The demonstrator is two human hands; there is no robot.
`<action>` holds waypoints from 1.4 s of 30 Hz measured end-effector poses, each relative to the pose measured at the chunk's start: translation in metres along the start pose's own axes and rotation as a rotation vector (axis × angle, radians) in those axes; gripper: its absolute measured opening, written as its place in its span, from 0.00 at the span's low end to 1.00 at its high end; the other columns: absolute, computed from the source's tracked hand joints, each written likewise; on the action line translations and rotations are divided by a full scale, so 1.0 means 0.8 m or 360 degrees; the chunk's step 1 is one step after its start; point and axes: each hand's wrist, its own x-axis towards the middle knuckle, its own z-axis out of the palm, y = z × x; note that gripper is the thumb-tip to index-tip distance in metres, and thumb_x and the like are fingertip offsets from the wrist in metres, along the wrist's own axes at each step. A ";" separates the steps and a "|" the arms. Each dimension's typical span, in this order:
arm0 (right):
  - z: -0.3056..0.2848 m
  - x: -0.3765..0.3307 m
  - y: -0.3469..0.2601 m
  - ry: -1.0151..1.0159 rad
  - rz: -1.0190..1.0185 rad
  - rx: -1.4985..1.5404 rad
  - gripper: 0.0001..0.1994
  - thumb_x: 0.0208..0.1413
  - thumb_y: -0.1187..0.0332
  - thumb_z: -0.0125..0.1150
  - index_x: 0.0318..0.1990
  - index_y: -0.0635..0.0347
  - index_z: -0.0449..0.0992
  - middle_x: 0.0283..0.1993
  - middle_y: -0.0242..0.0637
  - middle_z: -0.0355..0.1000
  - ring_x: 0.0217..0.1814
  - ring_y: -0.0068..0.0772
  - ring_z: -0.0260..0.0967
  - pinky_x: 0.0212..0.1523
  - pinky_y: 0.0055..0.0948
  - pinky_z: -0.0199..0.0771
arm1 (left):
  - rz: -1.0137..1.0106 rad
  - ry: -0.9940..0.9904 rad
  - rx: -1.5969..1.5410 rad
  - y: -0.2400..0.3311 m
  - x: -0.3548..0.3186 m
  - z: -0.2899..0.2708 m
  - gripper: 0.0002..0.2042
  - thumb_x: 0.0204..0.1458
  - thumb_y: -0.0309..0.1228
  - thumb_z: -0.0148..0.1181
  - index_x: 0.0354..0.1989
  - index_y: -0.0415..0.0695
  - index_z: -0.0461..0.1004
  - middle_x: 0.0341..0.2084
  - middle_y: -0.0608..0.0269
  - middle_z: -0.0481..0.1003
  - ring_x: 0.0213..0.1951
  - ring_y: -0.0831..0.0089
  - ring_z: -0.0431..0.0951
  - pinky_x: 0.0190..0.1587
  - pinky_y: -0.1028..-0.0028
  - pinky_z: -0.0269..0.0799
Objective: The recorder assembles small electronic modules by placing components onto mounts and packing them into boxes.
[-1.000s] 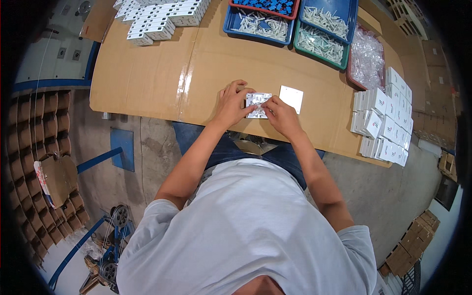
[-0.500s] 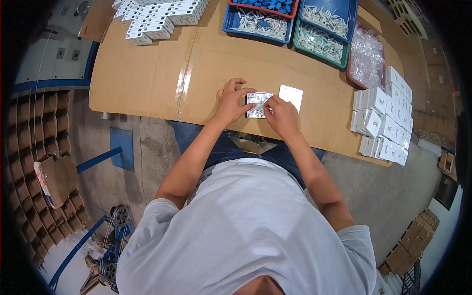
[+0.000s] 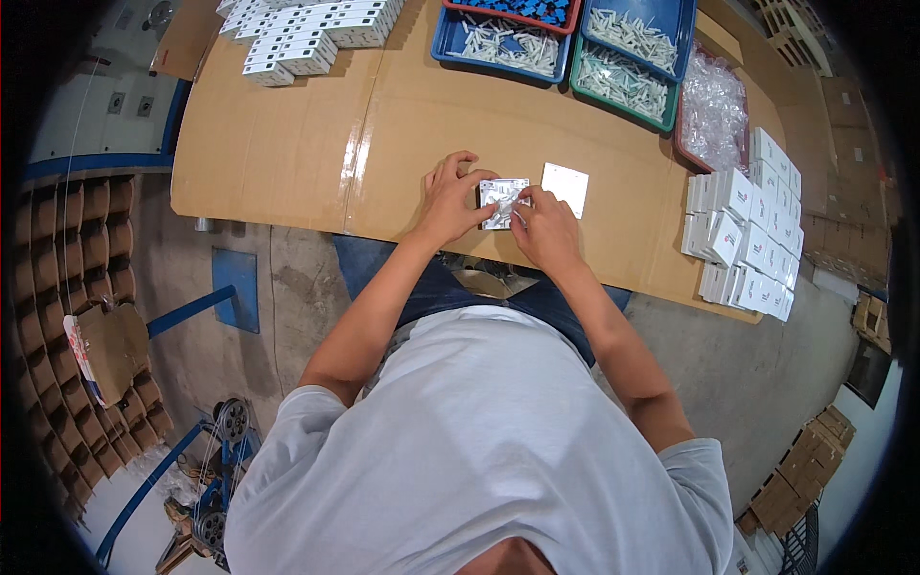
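Observation:
A small square white box lies near the table's front edge, with shiny clear plastic and small pale pieces inside it. My left hand grips the box from its left side, thumb at the near part and index finger at the far edge. Over the box's right side, the bent fingers of my right hand press on the clear plastic; the fingertips partly hide what they touch. A flat white square piece rests just beyond my right hand, apart from the box.
White boxes stand stacked at the right, more boxes at the far left. Along the back are a blue tray and a green tray of white plugs, a red tray of blue parts, and clear bags.
My right hand's fingers have shifted slightly and spread a little over the clear plastic. The left hand keeps its hold on the box.

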 end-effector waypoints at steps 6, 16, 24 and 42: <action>-0.005 0.002 0.004 -0.0019 0.0047 -0.0036 0.08 0.52 0.65 0.69 0.36 0.57 0.86 0.46 0.32 0.77 0.47 0.36 0.73 0.45 0.39 0.73 | -0.0031 -0.0011 0.0051 0.004 0.005 0.000 0.23 0.43 0.41 0.76 0.51 0.59 0.82 0.59 0.61 0.67 0.58 0.63 0.69 0.64 0.58 0.54; 0.010 -0.003 0.014 -0.0021 0.0123 0.0164 0.08 0.52 0.65 0.68 0.37 0.57 0.84 0.42 0.31 0.76 0.46 0.36 0.74 0.44 0.39 0.69 | 0.0058 -0.0097 0.0021 -0.001 0.000 -0.005 0.28 0.39 0.40 0.76 0.54 0.59 0.80 0.62 0.60 0.65 0.59 0.62 0.69 0.66 0.56 0.54; 0.006 -0.007 0.014 0.0116 0.0019 0.0100 0.07 0.53 0.65 0.68 0.34 0.58 0.84 0.42 0.31 0.77 0.45 0.36 0.73 0.44 0.39 0.68 | -0.0008 -0.0081 0.0093 0.009 -0.001 -0.003 0.28 0.40 0.40 0.76 0.55 0.58 0.79 0.63 0.60 0.65 0.59 0.61 0.70 0.65 0.56 0.56; -0.011 -0.020 0.037 0.0383 0.0222 0.0547 0.08 0.54 0.75 0.65 0.42 0.61 0.83 0.49 0.38 0.76 0.48 0.42 0.74 0.47 0.40 0.75 | 0.0275 0.0048 0.0302 0.000 -0.023 0.002 0.50 0.34 0.60 0.77 0.68 0.48 0.67 0.70 0.50 0.59 0.74 0.51 0.53 0.73 0.50 0.48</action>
